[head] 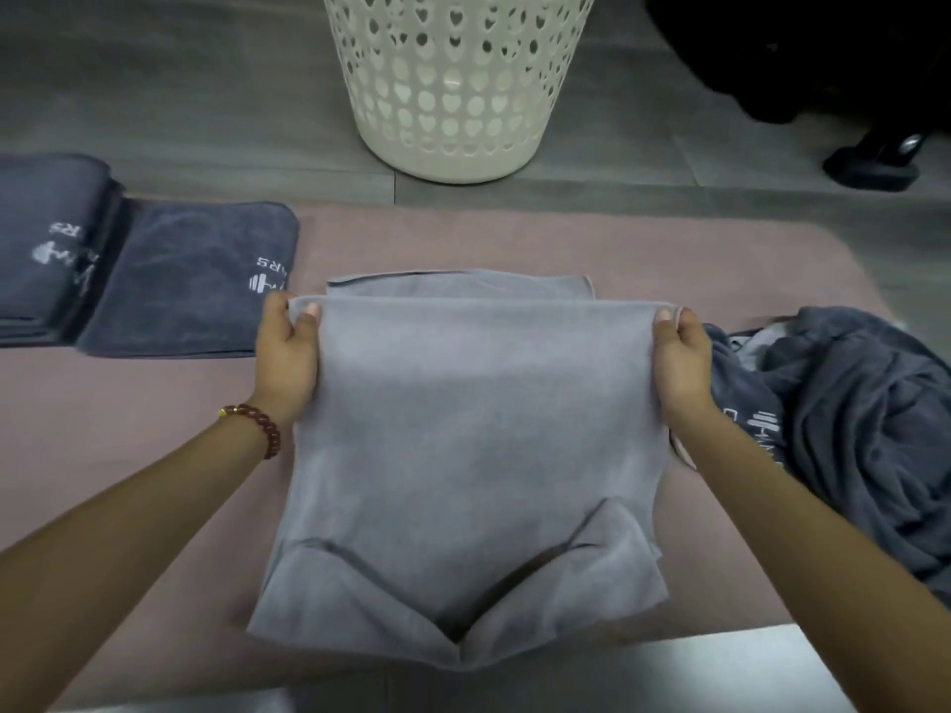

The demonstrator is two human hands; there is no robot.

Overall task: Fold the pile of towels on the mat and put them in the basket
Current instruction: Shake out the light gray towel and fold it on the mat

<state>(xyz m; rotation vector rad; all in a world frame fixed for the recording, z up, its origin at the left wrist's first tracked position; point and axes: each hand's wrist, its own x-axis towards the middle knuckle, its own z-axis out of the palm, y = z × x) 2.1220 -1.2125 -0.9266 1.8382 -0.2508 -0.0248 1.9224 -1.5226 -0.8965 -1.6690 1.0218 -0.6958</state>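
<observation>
1. Grey plank-patterned floor (154,95) runs across the far side, and a dusty-pink mat (669,249) with a rounded corner lies on it.
2. Beyond the mat's far edge stands a cream plastic basket (453,95). It is round, narrows toward its base, and its wall is pierced with rows of heart-shaped holes.
3. At the mat's left end lie folded dark towels (190,280), slate blue and plush with white printed lettering. One lies flat, and a thicker stack sits just beside it at the frame's edge.
4. At the right end, a loose pile of dark towels (849,414) in the same fabric lies crumpled in deep creases, touching the right forearm.
5. A black object (869,162) rests on the floor at the far right; I cannot tell what it is.
6. In the middle of the mat, between the folded towels and the pile, is a light grey towel (473,429), smooth and matte. Its near part sags in soft diagonal folds, and a further layer shows behind its top edge.
7. The left hand (285,352) pinches the towel's upper left corner, thumb on top and fingers curled behind the cloth. A bracelet (257,424) of reddish-brown beads circles that wrist.
8. The right hand (682,362) pinches the upper right corner the same way, and the top edge is stretched straight between the two hands.
9. Nothing lies between the grey towel and the basket except bare mat and floor.
</observation>
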